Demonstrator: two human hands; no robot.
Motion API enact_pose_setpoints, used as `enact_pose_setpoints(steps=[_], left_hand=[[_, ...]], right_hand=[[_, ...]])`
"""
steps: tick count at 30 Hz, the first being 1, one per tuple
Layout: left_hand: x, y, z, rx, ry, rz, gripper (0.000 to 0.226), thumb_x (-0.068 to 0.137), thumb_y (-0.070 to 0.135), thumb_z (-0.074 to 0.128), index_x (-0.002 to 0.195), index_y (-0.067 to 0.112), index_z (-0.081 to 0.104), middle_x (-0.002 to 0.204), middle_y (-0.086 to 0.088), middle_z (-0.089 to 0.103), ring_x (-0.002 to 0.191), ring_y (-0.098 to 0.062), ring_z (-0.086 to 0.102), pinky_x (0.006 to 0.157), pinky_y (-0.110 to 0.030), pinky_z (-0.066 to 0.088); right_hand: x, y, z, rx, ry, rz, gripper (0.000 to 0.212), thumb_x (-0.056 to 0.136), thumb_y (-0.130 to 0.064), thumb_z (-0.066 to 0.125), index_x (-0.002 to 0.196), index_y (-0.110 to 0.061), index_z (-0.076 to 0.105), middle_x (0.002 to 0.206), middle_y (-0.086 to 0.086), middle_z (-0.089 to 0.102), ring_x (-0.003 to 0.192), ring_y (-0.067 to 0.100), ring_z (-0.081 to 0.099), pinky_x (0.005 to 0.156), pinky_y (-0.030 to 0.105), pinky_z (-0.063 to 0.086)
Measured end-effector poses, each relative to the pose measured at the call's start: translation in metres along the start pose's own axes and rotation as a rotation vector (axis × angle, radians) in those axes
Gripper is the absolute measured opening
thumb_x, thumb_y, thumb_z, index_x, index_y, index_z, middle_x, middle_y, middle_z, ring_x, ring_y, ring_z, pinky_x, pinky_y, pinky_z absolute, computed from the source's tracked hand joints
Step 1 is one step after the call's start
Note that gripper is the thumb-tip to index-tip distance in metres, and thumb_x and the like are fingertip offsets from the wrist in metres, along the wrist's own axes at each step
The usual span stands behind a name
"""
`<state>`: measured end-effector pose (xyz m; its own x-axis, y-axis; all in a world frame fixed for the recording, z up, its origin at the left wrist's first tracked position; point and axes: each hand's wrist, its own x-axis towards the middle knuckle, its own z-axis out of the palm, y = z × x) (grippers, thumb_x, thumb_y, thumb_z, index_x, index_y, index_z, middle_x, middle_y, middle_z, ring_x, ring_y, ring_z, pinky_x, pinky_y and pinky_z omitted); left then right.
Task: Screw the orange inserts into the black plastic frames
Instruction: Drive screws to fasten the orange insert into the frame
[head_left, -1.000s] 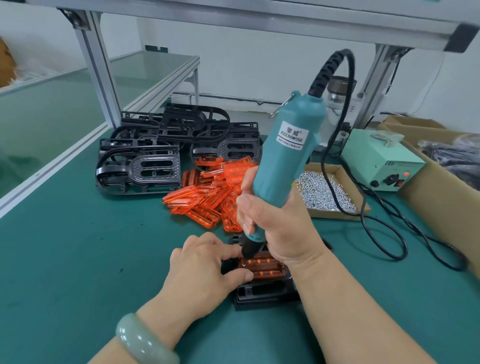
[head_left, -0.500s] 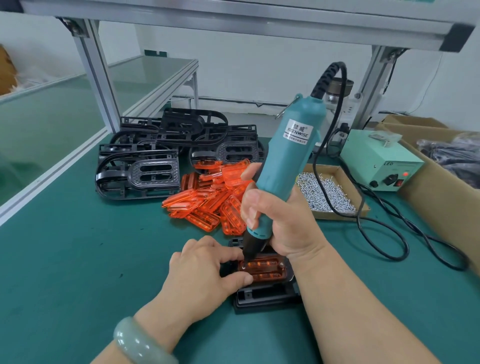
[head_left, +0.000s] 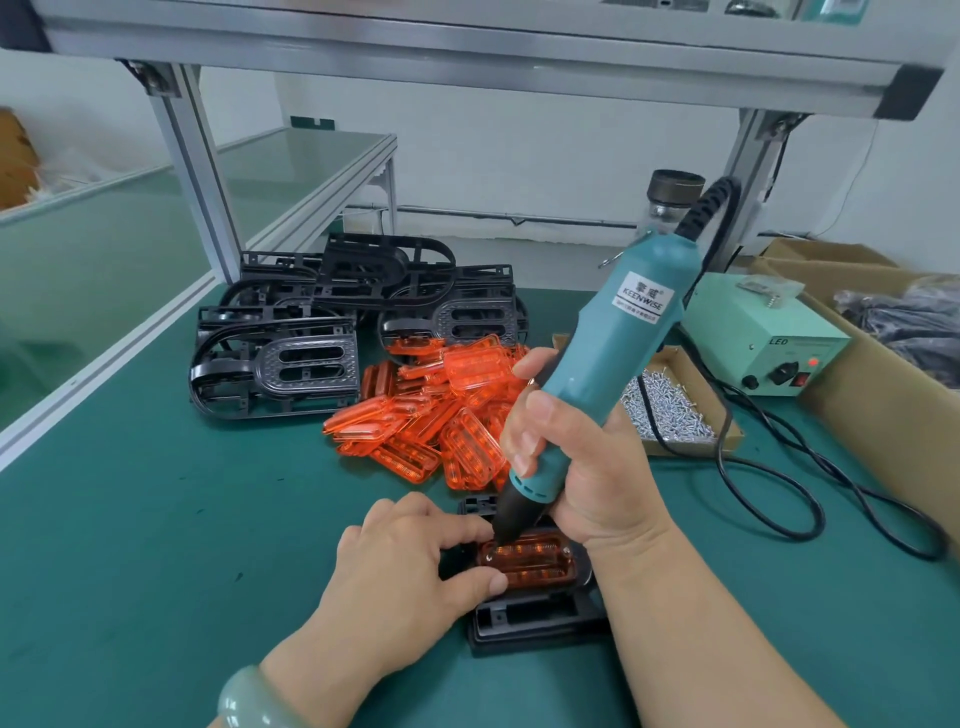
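Screwdriver gripped in RH, LH prob. pinching insert

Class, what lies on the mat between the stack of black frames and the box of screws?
A heap of loose orange inserts, in the head view.

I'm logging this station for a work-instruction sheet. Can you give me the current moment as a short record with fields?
right hand: grips teal screwdriver, bit at orange insert far-left corner
left hand: holds black frame at its left end, thumb on insert
insert seating: lying in the frame
spare inserts: loose pile behind
spare frames: stacked at back left
screws: open box, right
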<state>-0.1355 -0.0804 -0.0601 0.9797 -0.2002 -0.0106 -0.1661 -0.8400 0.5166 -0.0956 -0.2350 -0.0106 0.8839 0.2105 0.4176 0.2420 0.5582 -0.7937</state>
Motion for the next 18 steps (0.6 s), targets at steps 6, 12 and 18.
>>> enact_pose_setpoints(steps=[6, 12, 18], left_hand=[[0.0018, 0.0, -0.0015, 0.038, -0.016, 0.007, 0.044, 0.074, 0.069, 0.057, 0.117, 0.061, 0.05, 0.099, 0.021, 0.044, 0.101, -0.007, 0.037, 0.088, -0.031, 0.032], [0.0023, -0.0002, -0.0032, 0.039, -0.031, 0.016, 0.045, 0.075, 0.069, 0.056, 0.118, 0.06, 0.05, 0.101, 0.021, 0.045, 0.102, -0.007, 0.037, 0.091, -0.032, 0.033], [0.0024, 0.0003, -0.0045, 0.067, -0.034, 0.025, 0.046, 0.075, 0.069, 0.054, 0.12, 0.059, 0.048, 0.098, 0.02, 0.043, 0.1, -0.008, 0.038, 0.089, -0.032, 0.035]], right_hand=[[0.0013, -0.0003, 0.0011, -0.002, -0.005, 0.005, 0.018, 0.075, -0.019, 0.065, 0.093, -0.017, 0.065, 0.051, 0.0, 0.045, 0.042, 0.012, 0.044, 0.048, 0.023, 0.04], [0.0032, 0.0005, 0.0003, 0.001, -0.018, 0.021, 0.02, 0.078, -0.02, 0.064, 0.097, -0.015, 0.062, 0.052, -0.001, 0.047, 0.042, 0.011, 0.045, 0.049, 0.022, 0.041], [0.0086, -0.0014, 0.005, -0.031, -0.092, 0.055, 0.016, 0.077, -0.018, 0.064, 0.093, -0.022, 0.068, 0.053, -0.001, 0.048, 0.043, 0.011, 0.045, 0.049, 0.022, 0.041]])
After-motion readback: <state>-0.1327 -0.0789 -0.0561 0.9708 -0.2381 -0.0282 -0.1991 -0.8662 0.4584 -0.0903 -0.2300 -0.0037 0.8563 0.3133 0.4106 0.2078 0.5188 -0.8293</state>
